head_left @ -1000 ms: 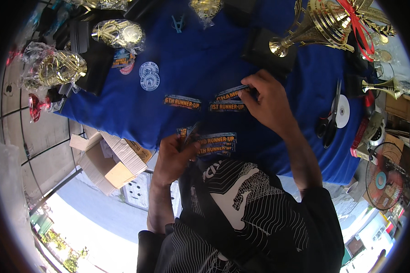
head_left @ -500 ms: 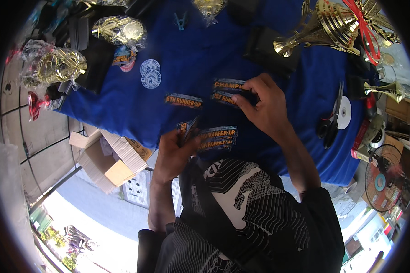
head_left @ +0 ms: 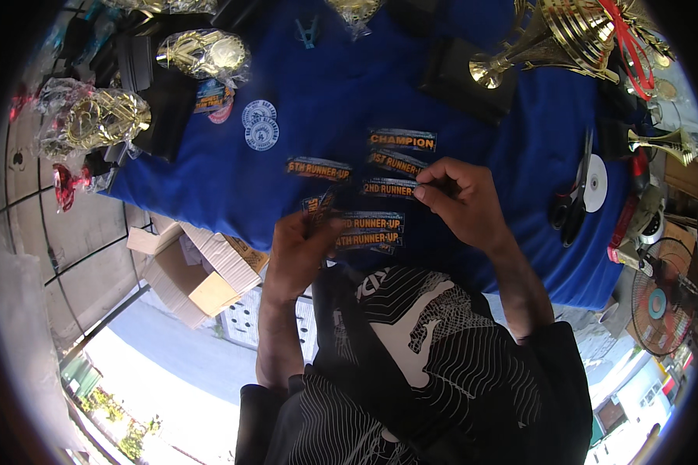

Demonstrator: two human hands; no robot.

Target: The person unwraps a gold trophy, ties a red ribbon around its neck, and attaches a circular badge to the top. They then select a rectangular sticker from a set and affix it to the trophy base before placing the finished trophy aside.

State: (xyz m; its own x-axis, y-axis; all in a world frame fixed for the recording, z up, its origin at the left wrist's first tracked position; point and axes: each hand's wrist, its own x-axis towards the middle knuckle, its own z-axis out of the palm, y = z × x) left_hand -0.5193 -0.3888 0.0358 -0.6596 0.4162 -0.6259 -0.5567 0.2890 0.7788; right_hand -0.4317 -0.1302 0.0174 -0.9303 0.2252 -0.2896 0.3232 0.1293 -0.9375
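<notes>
My left hand is closed around a small fan of printed label strips, dark blue with orange lettering; one strip sticks up at a slant by its fingers. To the right, my right hand pinches the right end of a similar label strip at the blue cloth. Directly above that strip lie two more, a level top label and a slightly tilted label under it. A separate label lies to their left, above my left hand.
Blue cloth covers the table. Gold trophies in clear wrap stand at left, a large gold cup at upper right. Round stickers, black scissors and a disc lie about. An opened cardboard box is below left.
My right hand has moved down from the upper labels. It now pinches another strip below them, and the fan in my left hand shows one fewer at its top.
</notes>
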